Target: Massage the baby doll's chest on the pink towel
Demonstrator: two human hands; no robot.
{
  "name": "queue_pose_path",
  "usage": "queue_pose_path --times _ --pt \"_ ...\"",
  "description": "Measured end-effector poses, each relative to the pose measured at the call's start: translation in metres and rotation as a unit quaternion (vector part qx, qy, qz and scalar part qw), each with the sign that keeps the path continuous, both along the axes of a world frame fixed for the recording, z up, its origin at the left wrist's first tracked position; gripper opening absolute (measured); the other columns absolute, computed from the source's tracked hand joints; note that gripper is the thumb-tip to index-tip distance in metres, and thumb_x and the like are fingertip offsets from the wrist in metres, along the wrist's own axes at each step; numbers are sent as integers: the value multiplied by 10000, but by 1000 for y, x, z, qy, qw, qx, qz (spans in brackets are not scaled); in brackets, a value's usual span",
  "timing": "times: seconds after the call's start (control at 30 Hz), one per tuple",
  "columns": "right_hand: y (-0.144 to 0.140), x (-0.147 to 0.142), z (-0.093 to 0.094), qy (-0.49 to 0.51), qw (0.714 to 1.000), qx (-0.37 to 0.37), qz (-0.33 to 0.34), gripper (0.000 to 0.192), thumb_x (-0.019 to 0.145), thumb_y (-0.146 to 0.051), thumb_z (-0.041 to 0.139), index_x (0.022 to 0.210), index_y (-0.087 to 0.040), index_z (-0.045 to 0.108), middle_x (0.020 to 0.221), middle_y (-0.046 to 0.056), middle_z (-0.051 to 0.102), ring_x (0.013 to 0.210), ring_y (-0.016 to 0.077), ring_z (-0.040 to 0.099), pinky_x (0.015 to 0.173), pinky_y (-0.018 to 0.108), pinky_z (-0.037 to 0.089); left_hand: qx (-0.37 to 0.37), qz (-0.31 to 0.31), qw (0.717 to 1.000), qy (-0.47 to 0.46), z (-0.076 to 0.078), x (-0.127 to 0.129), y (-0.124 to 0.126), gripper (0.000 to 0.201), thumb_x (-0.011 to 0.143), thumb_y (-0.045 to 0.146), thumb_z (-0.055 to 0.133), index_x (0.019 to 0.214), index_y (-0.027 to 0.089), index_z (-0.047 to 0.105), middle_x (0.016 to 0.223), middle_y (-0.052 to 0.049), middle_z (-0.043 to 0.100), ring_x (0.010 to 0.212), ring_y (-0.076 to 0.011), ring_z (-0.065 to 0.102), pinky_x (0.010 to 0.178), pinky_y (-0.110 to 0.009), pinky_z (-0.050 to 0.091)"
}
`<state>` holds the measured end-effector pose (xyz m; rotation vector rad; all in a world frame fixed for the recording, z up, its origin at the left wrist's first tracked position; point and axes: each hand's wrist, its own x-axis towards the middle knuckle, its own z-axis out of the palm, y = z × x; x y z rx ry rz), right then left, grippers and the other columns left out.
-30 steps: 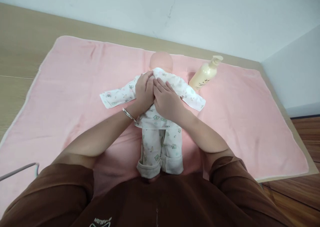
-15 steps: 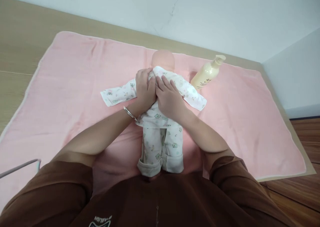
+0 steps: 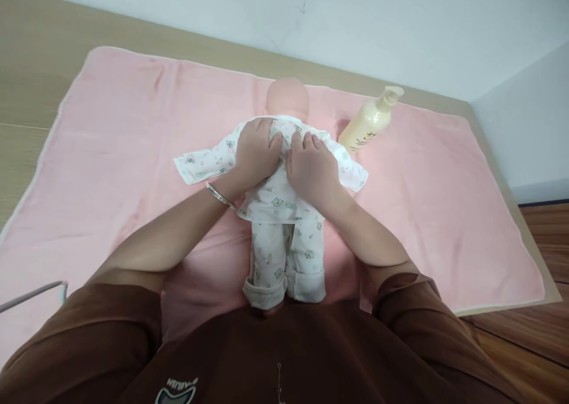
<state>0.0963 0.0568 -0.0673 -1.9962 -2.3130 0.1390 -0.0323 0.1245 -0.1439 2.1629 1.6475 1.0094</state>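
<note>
- Across the desk spreads a pink blanket.
- On it the clothed baby doll lies, seemingly face down, its long axis running away from the person, head farthest.
- Beside its right-side sleeve: the pump bottle, nearer the right hand.
- Left hand and right straddle its upper-back midline, equally near; each grip loosely spread, clasping nothing.

Pump btl is on pink blnkt, wht wall behind.
</note>
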Motion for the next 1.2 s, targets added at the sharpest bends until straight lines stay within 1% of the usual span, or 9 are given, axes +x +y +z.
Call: queue_pose_path --times 0.13,0.27,0.37,0.5,0.73,0.87,0.93,1.03,1.2 --pt "25 15 3 52 997 -59 -1 607 1095 -316 306 1612 1 320 1685 246 338 1607 368 287 1317 551 283 1 -8 998 68 13 7 -24 498 1032 318 368 1421 53 531 1497 -204 568 1461 -339 472 1279 -507 333" --pt "49 26 -5 82 992 -96 -33 706 1100 -434 292 1628 31 232 1735 246 192 1646 360 146 1352 544 167 -16 -5 998 65 21 11 -33 525 1037 352 413 1477 76 487 1601 -201 469 1542 -354 374 1312 -528 273" --pt "35 17 -7 58 996 -57 -39 672 1093 -381 309 1615 41 268 1715 266 243 1630 398 189 1343 573 181 -46 -6 997 56 21 5 -17 483 1016 338 470 1395 50 547 1487 -217 567 1457 -342 476 1287 -485 332" --pt "10 5 -2 44 998 -43 7 649 1059 -277 330 1607 66 273 1694 272 295 1617 409 233 1338 574 225 -56 -14 997 55 19 0 -6 426 1014 305 428 1344 85 583 1403 -212 623 1396 -345 537 1243 -494 383" --pt "51 24 -9 66 995 -76 -2 675 1063 -323 296 1639 18 213 1743 204 212 1646 347 158 1362 527 167 -44 -13 996 78 27 14 -47 591 1045 361 386 1530 24 418 1634 -235 409 1586 -363 302 1326 -526 244" --pt "41 17 -10 49 997 -51 -8 681 1073 -355 311 1631 27 231 1730 221 242 1639 369 178 1358 552 161 -65 -27 993 90 34 8 -34 545 1020 254 374 1474 -29 477 1573 -257 477 1536 -351 388 1314 -472 287" --pt "24 10 -5 41 998 -44 8 674 1065 -330 335 1618 47 255 1720 235 262 1635 376 190 1360 548 161 -75 -23 994 81 32 3 -22 490 1000 212 357 1383 -18 557 1448 -246 586 1442 -334 494 1266 -456 356" --pt "9 5 3 48 997 -52 39 657 1043 -285 359 1603 54 296 1711 229 289 1633 364 207 1367 522 168 -65 1 997 43 23 0 -11 485 981 230 377 1374 19 566 1433 -208 608 1403 -297 519 1253 -429 360" --pt "34 14 -6 99 993 -63 5 644 1059 -308 304 1613 21 295 1727 197 268 1641 323 194 1365 496 180 -46 1 999 9 9 1 -13 539 1054 455 284 1445 173 526 1518 -100 571 1450 -226 471 1280 -417 312"
